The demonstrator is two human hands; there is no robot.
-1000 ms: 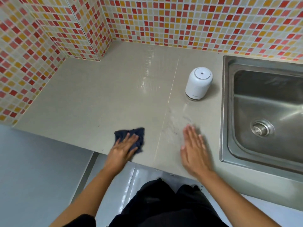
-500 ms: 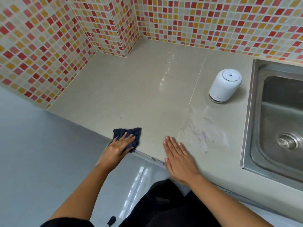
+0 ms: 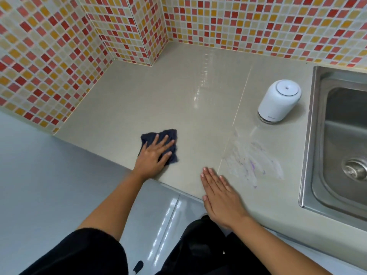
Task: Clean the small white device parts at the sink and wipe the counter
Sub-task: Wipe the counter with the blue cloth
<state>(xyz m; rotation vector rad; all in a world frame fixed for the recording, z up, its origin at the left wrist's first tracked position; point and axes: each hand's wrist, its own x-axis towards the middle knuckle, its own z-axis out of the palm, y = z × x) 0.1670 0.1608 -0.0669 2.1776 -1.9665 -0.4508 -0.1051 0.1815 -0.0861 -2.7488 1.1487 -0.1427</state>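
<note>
white device [image 3: 279, 101] upright (vent hole up) | left hand [image 3: 153, 156] flat on dark cloth [image 3: 172, 133] | right hand [image 3: 220, 197] flat on counter [image 3: 158, 100]

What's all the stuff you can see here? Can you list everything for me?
glossy beige stone counter: one, beige, fills the middle
stainless steel sink: one, silver, set into the counter at the right
round metal drain: one, silver, in the sink's bottom
small white rounded plastic device: one, white, upright on the counter beside the sink
crumpled dark blue cloth: one, dark blue, near the counter's front edge
smeary streaks: one patch, whitish and purple, in front of the device
mosaic tile wall: red, orange and cream, behind and left of the counter
left hand: one, pressing the cloth, fingers straight
right hand: one, flat on the counter, holding nothing
</note>
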